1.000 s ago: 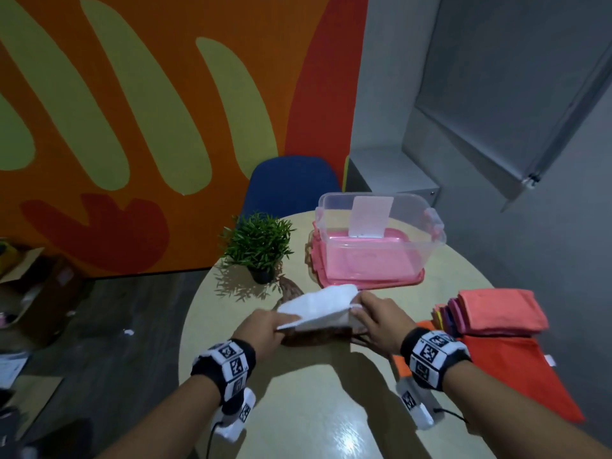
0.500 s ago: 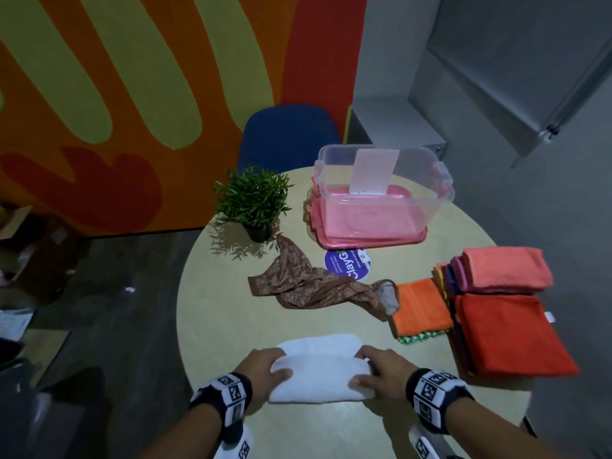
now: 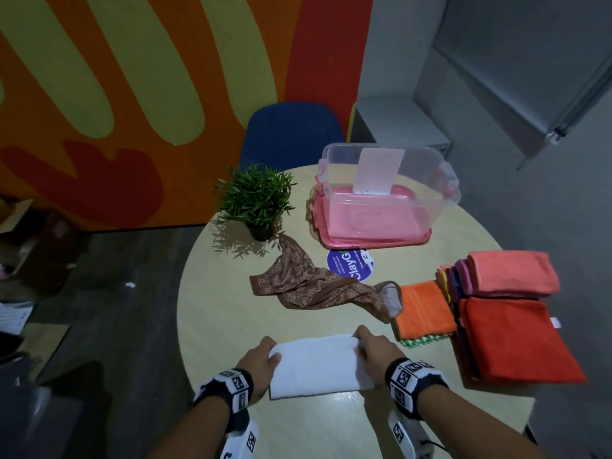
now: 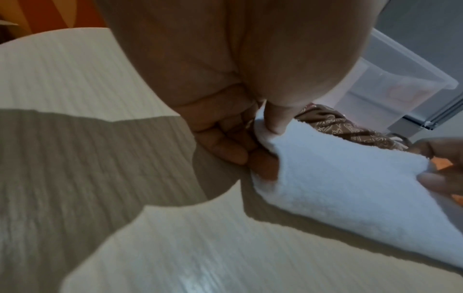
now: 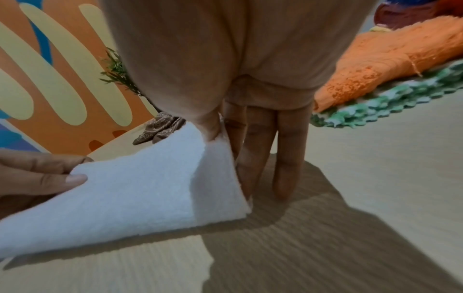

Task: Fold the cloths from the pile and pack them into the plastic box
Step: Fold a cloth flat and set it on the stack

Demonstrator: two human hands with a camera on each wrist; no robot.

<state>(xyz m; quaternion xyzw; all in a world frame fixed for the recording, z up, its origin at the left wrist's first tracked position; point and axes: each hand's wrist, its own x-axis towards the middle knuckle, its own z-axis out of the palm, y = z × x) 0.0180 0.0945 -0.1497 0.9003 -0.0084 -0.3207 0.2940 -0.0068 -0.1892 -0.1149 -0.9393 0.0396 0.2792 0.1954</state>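
Note:
A folded white cloth (image 3: 318, 364) lies near the table's front edge, held at both short ends. My left hand (image 3: 265, 357) pinches its left end, thumb on top and fingers beneath (image 4: 265, 138). My right hand (image 3: 369, 347) pinches the right end (image 5: 218, 142) the same way. A crumpled brown patterned cloth (image 3: 318, 288) lies mid-table. The clear plastic box (image 3: 387, 193) stands at the back on a pink lid (image 3: 410, 240). Folded orange (image 3: 424, 308), salmon (image 3: 511, 271) and red (image 3: 516, 339) cloths sit at the right.
A small potted plant (image 3: 255, 200) stands at the back left of the round table (image 3: 218, 326). A blue sticker (image 3: 349, 265) lies in front of the box. A blue chair (image 3: 291, 134) stands behind the table. Floor and cardboard boxes are on the left.
Both hands brought the white cloth from above the brown cloth down to the table's front edge. It now lies flatter, with the far layer folded over the near one.

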